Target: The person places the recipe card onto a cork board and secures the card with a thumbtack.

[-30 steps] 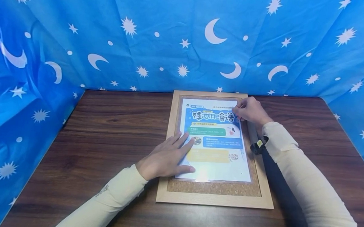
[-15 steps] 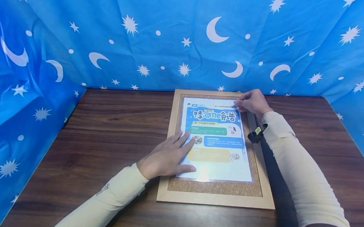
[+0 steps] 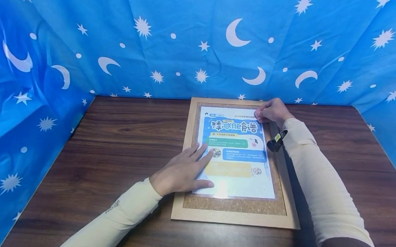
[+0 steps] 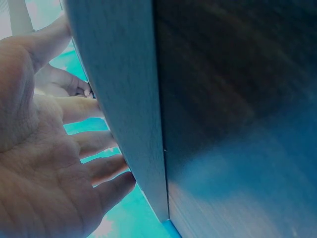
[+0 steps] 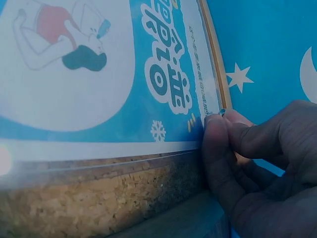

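A laminated poster (image 3: 238,151) with a blue title and coloured text boxes lies on a cork board (image 3: 234,205) in a pale wooden frame (image 3: 235,218). My left hand (image 3: 182,170) rests on the poster's left side and the frame, fingers spread and straight. At the poster's top right corner, my right hand (image 3: 274,112) pinches a small shiny thing like a pushpin (image 5: 222,112) between thumb and forefinger. Most of it is hidden by the fingertips, and I cannot tell whether its point is in the cork.
The board lies on a dark wood-grain table (image 3: 124,142), its far edge close to a blue curtain (image 3: 188,45) with white moons and stars. More curtain hangs at left and right. A small black device (image 3: 275,141) is strapped to my right wrist.
My right hand has shifted slightly up at the poster's corner, and its forearm has swung inward to the left. The left hand stays in place on the poster.
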Action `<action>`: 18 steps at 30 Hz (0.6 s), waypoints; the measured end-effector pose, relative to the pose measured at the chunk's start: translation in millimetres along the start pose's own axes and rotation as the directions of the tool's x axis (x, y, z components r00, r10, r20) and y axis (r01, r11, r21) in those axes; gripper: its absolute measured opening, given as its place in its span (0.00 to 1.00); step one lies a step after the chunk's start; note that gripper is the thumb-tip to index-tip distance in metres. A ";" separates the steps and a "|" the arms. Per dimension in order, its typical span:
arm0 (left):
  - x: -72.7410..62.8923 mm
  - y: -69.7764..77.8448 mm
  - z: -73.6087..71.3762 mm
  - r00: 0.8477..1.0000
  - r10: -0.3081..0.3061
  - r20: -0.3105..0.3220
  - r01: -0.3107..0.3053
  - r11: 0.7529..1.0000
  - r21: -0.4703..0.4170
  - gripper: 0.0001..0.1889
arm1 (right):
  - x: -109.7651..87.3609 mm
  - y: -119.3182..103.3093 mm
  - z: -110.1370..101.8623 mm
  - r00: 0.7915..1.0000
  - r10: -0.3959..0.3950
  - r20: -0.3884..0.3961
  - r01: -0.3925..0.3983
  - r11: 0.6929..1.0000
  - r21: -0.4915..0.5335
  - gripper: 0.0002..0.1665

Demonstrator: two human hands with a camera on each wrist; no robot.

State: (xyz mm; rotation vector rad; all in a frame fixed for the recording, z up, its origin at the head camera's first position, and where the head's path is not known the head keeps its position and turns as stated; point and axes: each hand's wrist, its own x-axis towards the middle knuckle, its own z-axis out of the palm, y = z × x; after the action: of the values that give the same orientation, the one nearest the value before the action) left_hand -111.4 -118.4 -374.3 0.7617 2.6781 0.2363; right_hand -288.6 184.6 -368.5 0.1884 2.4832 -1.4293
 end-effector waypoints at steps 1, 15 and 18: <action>0.2 0.0 0.2 1.000 -0.001 0.001 0.001 1.000 -0.001 0.48 | 0.9 0.3 0.0 1.000 0.000 0.006 0.000 1.000 -0.006 0.13; -1.6 0.6 -1.9 1.000 0.005 0.000 -0.005 1.000 0.004 0.47 | 10.2 -4.8 0.5 0.999 0.041 0.023 -0.039 0.995 -0.094 0.11; -2.7 0.8 -1.9 1.000 0.007 0.000 -0.007 1.000 -0.005 0.47 | 10.0 -6.9 1.0 0.999 0.047 0.027 -0.044 0.993 -0.109 0.10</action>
State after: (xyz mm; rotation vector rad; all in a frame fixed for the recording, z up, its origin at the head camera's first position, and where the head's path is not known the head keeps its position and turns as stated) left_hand -109.6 -119.3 -371.6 0.7697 2.6740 0.2448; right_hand -299.8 180.1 -366.1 0.1989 2.5078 -1.2660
